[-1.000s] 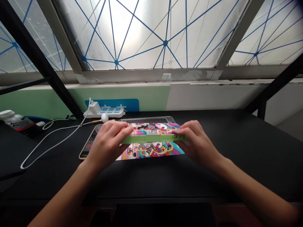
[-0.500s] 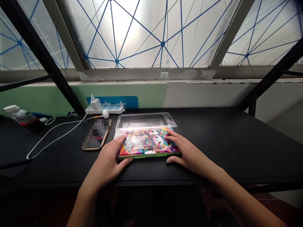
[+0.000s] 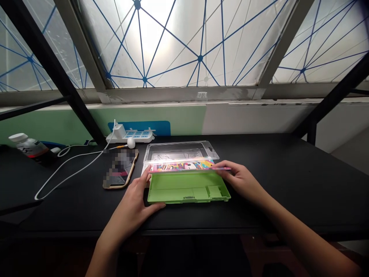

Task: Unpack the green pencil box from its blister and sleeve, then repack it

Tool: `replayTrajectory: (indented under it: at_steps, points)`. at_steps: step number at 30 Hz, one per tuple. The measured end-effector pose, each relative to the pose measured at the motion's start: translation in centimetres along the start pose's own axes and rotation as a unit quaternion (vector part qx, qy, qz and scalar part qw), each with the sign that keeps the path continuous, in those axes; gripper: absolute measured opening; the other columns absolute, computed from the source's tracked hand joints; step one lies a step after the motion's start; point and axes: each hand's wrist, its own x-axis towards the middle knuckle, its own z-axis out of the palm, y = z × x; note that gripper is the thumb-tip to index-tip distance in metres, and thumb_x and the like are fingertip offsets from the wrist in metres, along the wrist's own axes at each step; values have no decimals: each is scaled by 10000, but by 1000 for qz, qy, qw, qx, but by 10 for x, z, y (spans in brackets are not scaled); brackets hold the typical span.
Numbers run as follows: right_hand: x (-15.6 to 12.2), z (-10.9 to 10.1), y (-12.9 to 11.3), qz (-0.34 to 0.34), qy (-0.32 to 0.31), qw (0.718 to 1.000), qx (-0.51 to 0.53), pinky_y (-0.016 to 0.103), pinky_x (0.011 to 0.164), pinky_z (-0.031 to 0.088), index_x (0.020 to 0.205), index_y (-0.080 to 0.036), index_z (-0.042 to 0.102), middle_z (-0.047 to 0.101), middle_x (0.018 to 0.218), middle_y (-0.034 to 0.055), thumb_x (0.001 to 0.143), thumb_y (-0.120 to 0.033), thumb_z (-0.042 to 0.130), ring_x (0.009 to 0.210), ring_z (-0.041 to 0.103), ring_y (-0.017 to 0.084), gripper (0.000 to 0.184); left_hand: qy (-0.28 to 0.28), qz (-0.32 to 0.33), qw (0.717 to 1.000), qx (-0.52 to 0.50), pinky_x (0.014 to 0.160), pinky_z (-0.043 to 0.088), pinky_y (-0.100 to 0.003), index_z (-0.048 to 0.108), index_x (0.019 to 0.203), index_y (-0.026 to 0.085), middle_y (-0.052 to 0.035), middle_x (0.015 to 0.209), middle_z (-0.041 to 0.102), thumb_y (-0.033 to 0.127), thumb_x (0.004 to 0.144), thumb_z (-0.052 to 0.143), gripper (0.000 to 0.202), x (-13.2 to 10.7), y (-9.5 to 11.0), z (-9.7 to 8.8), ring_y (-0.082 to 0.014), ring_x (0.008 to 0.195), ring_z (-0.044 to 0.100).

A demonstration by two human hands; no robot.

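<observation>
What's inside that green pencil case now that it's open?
The green pencil case shows only bare moulded compartments, with nothing visible in them. The colourful lid is raised by the right hand; its inner face points away. The left hand covers the left edge.

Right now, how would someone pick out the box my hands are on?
On the black desk under the window, look between the left hand and right hand. It is the open green pencil case, the only bright green tray, with a cartoon-printed lid.

Open black desk lies right of the green case; a phone, cable and power strip crowd its left, a clear tray just behind.
</observation>
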Motion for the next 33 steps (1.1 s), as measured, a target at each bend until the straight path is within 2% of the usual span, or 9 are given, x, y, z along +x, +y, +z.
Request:
replayTrajectory:
  at_steps: [2, 5, 8, 11, 17, 22, 25, 28, 33]
  points:
    - [5, 0, 2, 31, 15, 998, 46, 421, 832, 562, 988, -231, 752, 761, 947, 65, 934, -628, 578, 912, 704, 290, 437, -14, -6, 1000, -10, 1105, 461, -551, 17, 1645, 370, -125, 1475, 565, 458, 865, 758, 1080, -1, 3, -2, -357, 1382, 532]
    - [7, 1, 8, 55, 19, 994, 90, 383, 832, 552, 1046, -229, 747, 765, 997, 58, 942, -621, 572, 936, 698, 278, 442, -35, -14, 999, -16, 1123, 435, -560, -1, 1644, 385, -111, 1498, 557, 459, 846, 777, 1117, -2, 9, -5, -366, 1434, 471]
    - [0, 1, 13, 61, 43, 997, 37, 349, 742, 539, 1004, -228, 745, 754, 936, 46, 948, -617, 563, 863, 683, 256, 433, -42, -15, 999, -14, 1131, 429, -542, 57, 1646, 386, -100, 1505, 556, 480, 848, 766, 1072, -2, 12, -6, -363, 1461, 436]
    - [-13, 0, 16, 14, 83, 995, -50, 338, 682, 518, 966, -235, 748, 730, 888, 44, 978, -584, 527, 799, 666, 239, 414, -40, -20, 999, -18, 1127, 434, -525, 71, 1650, 369, -95, 1483, 580, 520, 861, 736, 1042, -2, 12, -6, -352, 1439, 468]
    - [-42, -1, 18, -161, 95, 973, -139, 380, 949, 540, 1256, -322, 710, 699, 1257, 66, 1034, -551, 424, 1142, 668, 261, 428, 3, -77, 997, -25, 1126, 420, -544, 233, 1625, 286, -133, 1460, 585, 614, 898, 640, 896, 1, 7, -3, -354, 1379, 525]
    - [-47, 12, 19, -140, 61, 963, -222, 451, 1092, 500, 1515, -329, 456, 526, 1549, 79, 962, -420, 643, 1361, 552, 282, 592, 28, -89, 996, -6, 1113, 435, -538, 510, 1474, 233, -143, 1413, 587, 645, 910, 590, 702, 3, 10, 3, -352, 1310, 563]
    - [-45, 15, 20, -159, 105, 955, -227, 453, 1079, 512, 1358, -326, 585, 614, 1453, 58, 991, -303, 599, 1315, 589, 257, 368, 37, -83, 996, 2, 1092, 458, -534, 487, 1504, 247, -129, 1364, 608, 632, 878, 645, 751, 2, 11, 8, -350, 1275, 579]
    - [-45, 14, 22, -178, 125, 949, -230, 465, 1068, 513, 1160, -316, 661, 693, 1329, 41, 980, -285, 623, 1290, 601, 261, 186, 28, -56, 998, 3, 1095, 456, -519, 452, 1534, 274, -110, 1365, 613, 593, 854, 703, 791, 1, 11, 12, -340, 1278, 567]
    - [-47, 16, 24, -124, 58, 963, -233, 466, 1060, 526, 1419, -327, 493, 555, 1520, 67, 941, -360, 688, 1333, 572, 268, 517, 43, -31, 998, 25, 1063, 474, -507, 454, 1540, 272, -106, 1350, 640, 583, 882, 685, 763, 0, 10, 13, -337, 1246, 572]
